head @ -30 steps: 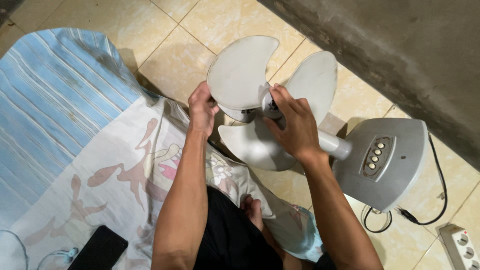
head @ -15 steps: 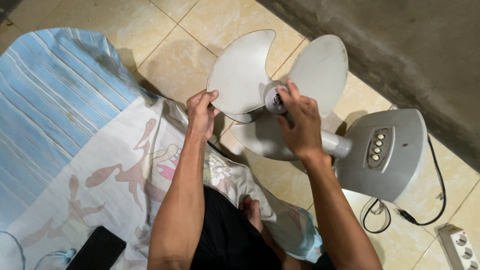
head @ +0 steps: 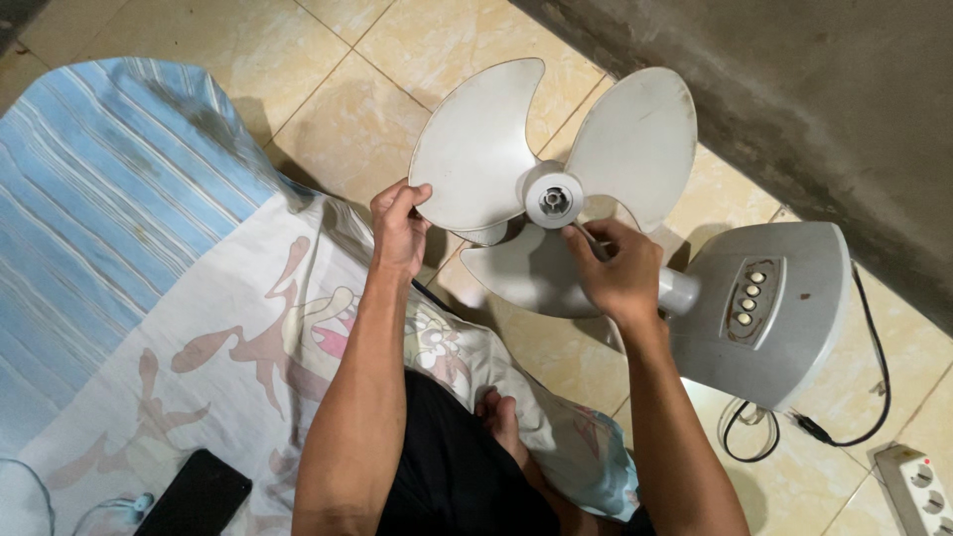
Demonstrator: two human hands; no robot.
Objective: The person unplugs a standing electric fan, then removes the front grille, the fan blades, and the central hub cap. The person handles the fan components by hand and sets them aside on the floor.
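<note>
Fan blade: white three-lobed fan blade over the tiled floor, far of the seated person; its round hub faces up.
Left hand: left hand grips the left lobe's near edge, fingers curled over the rim, thumb on top.
Right hand: right hand sits just near and right of the hub, fingers pressed together around the thin shaft beneath; the fingertips are mostly hidden.
Fan base: grey fan base lies on the floor to the right, button row up, black cord looping off its near side.
Change: half a second ago the right hand covered the hub; now the hub is bare and the hand lower, on the shaft. Blade has turned slightly, lobes further spread to view.
Surroundings: blue striped blanket at left, patterned sheet under the arms, black phone near left, white power strip near right.
</note>
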